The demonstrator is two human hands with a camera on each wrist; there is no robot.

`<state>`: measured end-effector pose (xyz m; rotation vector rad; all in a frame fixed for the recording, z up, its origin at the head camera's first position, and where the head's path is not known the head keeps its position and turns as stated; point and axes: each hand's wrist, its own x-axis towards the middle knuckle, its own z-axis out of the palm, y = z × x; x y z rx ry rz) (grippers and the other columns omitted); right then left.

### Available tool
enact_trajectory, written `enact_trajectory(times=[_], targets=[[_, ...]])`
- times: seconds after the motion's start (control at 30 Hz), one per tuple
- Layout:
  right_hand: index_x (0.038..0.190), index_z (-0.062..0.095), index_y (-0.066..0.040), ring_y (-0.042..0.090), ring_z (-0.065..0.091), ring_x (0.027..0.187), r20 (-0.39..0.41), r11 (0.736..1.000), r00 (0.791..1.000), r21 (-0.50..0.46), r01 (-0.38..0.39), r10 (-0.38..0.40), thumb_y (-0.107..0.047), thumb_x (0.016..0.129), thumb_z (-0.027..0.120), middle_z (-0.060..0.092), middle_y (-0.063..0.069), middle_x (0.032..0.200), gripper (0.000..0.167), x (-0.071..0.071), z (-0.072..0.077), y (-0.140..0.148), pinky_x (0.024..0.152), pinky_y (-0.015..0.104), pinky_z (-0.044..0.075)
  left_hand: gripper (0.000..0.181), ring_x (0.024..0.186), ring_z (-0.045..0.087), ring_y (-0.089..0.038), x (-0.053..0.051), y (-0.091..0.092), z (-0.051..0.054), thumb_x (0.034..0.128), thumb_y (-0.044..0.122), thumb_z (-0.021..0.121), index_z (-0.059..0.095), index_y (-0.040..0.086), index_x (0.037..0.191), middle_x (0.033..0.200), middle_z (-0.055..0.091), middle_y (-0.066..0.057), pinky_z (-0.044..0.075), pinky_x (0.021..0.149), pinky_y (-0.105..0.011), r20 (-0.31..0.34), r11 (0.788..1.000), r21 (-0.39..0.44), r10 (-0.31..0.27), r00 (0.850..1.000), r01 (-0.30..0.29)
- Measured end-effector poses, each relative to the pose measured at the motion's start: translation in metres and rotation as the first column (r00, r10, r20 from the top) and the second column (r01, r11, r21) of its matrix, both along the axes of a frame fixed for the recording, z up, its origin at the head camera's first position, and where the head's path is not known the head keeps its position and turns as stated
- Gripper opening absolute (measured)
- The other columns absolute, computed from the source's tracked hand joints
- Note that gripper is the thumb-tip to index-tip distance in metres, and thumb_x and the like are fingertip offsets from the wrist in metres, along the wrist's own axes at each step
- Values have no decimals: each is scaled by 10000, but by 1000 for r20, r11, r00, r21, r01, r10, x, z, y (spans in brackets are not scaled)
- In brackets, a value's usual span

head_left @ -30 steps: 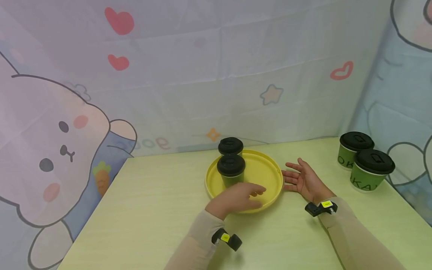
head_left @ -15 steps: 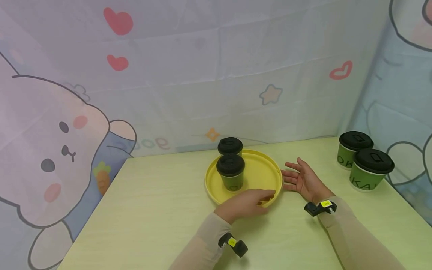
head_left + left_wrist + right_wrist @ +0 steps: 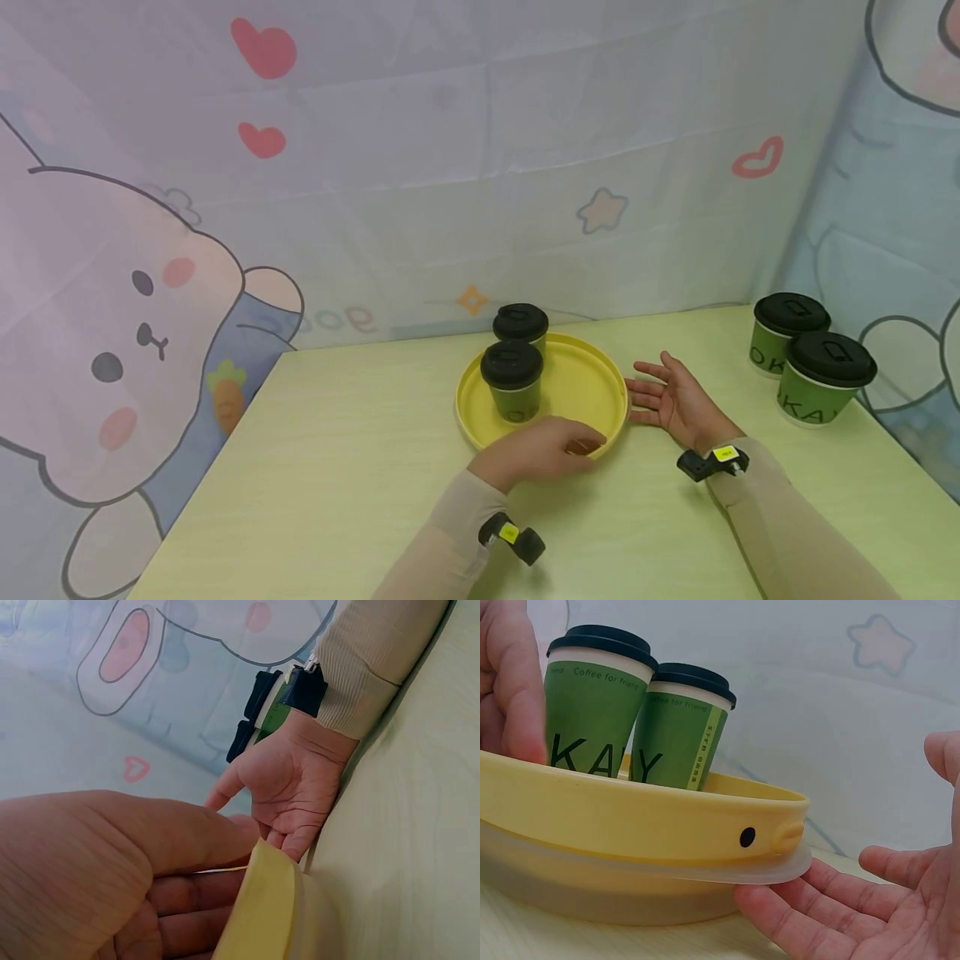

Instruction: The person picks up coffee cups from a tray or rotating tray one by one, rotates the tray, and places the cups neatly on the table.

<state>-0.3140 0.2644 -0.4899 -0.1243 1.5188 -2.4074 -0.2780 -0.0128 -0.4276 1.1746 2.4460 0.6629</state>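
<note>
A round yellow tray (image 3: 585,383) stands on the table, bearing two green paper coffee cups with black lids: a near cup (image 3: 516,392) and a far cup (image 3: 522,323). My left hand (image 3: 536,450) grips the tray's near rim, its thumb beside the yellow rim (image 3: 262,900) in the left wrist view; part of that contact is hidden. At the right side, my right hand (image 3: 678,404) lies palm up with spread fingers. In the right wrist view its fingertips (image 3: 761,900) touch beneath the tray's pale lower lip (image 3: 780,870).
Two more lidded green cups, a back cup (image 3: 772,342) and a front cup (image 3: 821,379), stand at the table's right side. A printed cloth (image 3: 420,167) hangs behind the pale table (image 3: 322,433). Both wrists wear small black cameras.
My left hand has moved from beside the near cup toward the tray's near right rim, and its fingers have curled in. The far cup has shifted slightly right. My right hand stays put.
</note>
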Motion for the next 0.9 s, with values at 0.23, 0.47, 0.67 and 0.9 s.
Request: enact_trajectory(times=[0.23, 0.47, 0.67, 0.9], targets=[[1601, 65, 3, 221, 694, 1066, -1, 1000, 1000, -18, -6, 6, -571, 1058, 356, 685, 72, 1206, 842, 0, -1, 0, 890, 423, 583, 280, 1048, 624, 28, -3, -6, 3, 996, 233, 655, 713, 137, 1252, 1183, 709, 82, 479, 925, -155, -5, 1000, 7, -25, 1000, 25], [1600, 51, 8, 223, 693, 1071, -10, 1000, 1000, -20, -13, 13, -569, 1059, 356, 682, 77, 1211, 848, 0, -1, 0, 891, 425, 583, 270, 980, 599, 38, -4, -11, 10, 1017, 253, 611, 730, 132, 1227, 1129, 713, 87, 471, 894, -144, -23, 998, -23, -57, 998, 57], [1599, 44, 11, 224, 691, 1073, -18, 1000, 1000, -21, -20, 19, -568, 1059, 357, 676, 81, 1223, 852, 0, -1, 0, 895, 424, 581, 271, 974, 595, 26, -6, -17, 13, 1031, 242, 577, 735, 128, 1220, 1123, 713, 77, 466, 895, -148, -33, 996, -58, -70, 997, 68], [1598, 43, 11, 220, 690, 1071, -23, 999, 999, -25, -25, 25, -567, 1060, 352, 672, 82, 1227, 848, 1, -1, 0, 897, 420, 581, 267, 958, 586, 2, -7, -20, 16, 1040, 241, 563, 737, 132, 1211, 1106, 704, 75, 465, 904, -162, -16, 996, -69, -58, 998, 57]])
